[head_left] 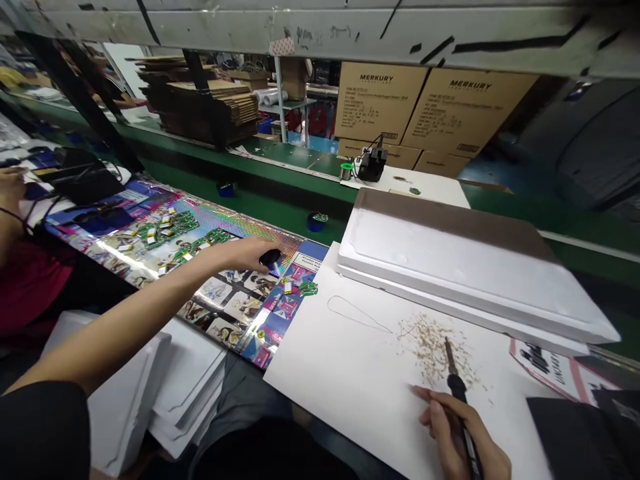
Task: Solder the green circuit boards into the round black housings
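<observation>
My right hand (450, 427) is closed around a soldering iron (457, 387), its tip pointing away from me over a scatter of light brown crumbs (425, 340) on a white board (350, 373). Out to the left, my left hand (250, 253) curls its fingers over a small round black-and-blue part (271, 257) above the patterned sheet. Just right of that hand, a green circuit board (309, 289) lies beside a small battery (287, 287) at the white board's edge. Thin solder wire (345, 313) loops across the white board.
Several circuit boards with batteries (170, 227) lie to the left. White foam trays (450, 260) are stacked at the right. On the green conveyor sit round parts (316, 221). Behind it are a solder spool (346, 171) and a black stand (373, 164). A co-worker's arm (10, 207) is at far left.
</observation>
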`<state>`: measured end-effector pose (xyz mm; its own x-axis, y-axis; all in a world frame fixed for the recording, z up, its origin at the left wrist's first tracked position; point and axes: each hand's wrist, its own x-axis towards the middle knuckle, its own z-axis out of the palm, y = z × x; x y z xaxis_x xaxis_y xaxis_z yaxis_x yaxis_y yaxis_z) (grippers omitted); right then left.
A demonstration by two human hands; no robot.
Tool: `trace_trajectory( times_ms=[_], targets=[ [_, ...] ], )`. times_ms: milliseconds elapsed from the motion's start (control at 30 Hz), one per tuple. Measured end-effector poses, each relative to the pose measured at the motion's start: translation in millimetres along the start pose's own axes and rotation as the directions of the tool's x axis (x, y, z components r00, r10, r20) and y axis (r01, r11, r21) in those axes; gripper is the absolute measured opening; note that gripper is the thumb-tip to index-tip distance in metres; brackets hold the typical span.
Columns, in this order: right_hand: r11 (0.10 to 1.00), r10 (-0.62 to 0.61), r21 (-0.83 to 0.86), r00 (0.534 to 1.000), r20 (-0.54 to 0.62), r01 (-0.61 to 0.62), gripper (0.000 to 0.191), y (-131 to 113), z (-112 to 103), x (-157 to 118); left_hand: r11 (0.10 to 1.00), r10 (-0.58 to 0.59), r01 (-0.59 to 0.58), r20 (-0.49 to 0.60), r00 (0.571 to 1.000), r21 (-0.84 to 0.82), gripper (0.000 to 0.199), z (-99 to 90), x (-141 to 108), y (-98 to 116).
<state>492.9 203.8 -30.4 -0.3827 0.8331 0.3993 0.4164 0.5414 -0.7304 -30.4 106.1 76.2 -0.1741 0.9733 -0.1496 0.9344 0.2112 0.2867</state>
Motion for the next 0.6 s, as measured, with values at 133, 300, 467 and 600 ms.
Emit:
trace_trajectory(
  times_ms=[133,300,467,600],
  targets=[
    [0.995,-0.101,-0.027,0.995,0.007,0.101,0.019,3.6,-0.9,4.4,0.988,0.017,0.007,-0.150,0.989,0.153,0.055,6.0,-17.8,27.3],
    [0.988,-0.153,-0.017,0.988,0.013,0.153,0.009,-2.6,-1.6,6.4,0.965,0.254,-0.260,-0.123,0.959,-0.039,0.059,42.2,-27.0,119.2],
    [0.996,-0.086,0.016,0.996,-0.002,0.086,0.008,1.2,-1.3,-0.6,0.875,0.454,-0.452,-0.028,0.890,-0.171,0.069,103.2,-23.8,194.8],
    [0.999,-0.043,0.015,0.998,-0.043,0.043,0.008,3.6,-1.2,-6.6,0.856,0.333,-0.375,-0.175,0.927,-0.357,0.055,102.5,-10.1,176.6]
  ],
)
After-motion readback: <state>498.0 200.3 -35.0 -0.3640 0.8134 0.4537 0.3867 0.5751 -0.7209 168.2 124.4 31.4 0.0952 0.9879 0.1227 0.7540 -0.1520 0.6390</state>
